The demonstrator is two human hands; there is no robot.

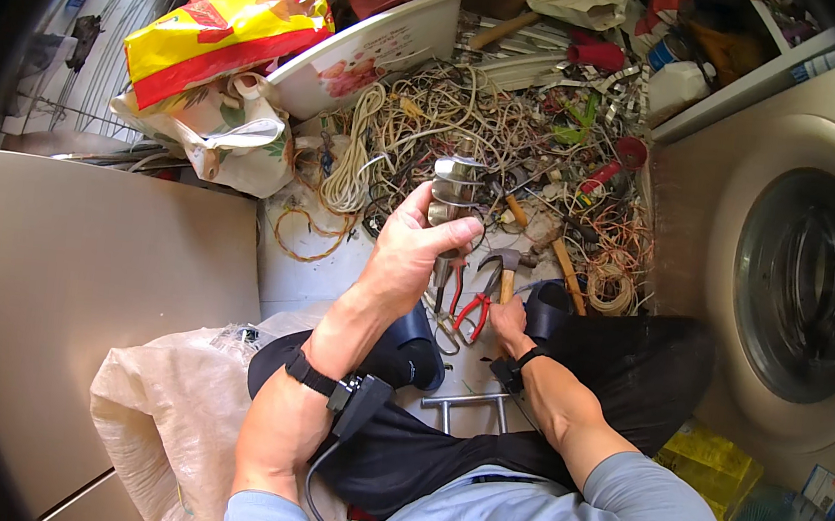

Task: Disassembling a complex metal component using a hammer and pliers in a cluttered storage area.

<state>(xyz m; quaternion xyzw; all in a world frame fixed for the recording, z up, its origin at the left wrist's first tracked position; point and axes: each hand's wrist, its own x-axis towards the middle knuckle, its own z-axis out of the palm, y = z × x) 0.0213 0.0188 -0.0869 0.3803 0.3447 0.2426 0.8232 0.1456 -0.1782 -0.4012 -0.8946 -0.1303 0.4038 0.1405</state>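
Note:
My left hand (pixel 409 245) is raised in the middle, its fingers and thumb wrapped round a shiny metal cylinder (pixel 458 176) with ring-like grooves. What the cylinder belongs to I cannot tell. Lower and to the right, my right hand (pixel 509 322) grips the wooden handle of a claw hammer (pixel 507 285), its dark head pointing away from me. Beside the hammer, red-handled pliers (pixel 476 311) lie on the floor. A second red-handled tool (pixel 458 282) lies partly hidden under the metal cylinder.
A large tangle of wires (pixel 452 113) fills the far floor. A white tub (pixel 387 52) and a yellow-and-red bag (pixel 228 36) stand far left. A front-loading washing machine (pixel 754 263) bounds the right, a beige panel (pixel 117 252) the left. A woven sack (pixel 162 407) lies near my left leg.

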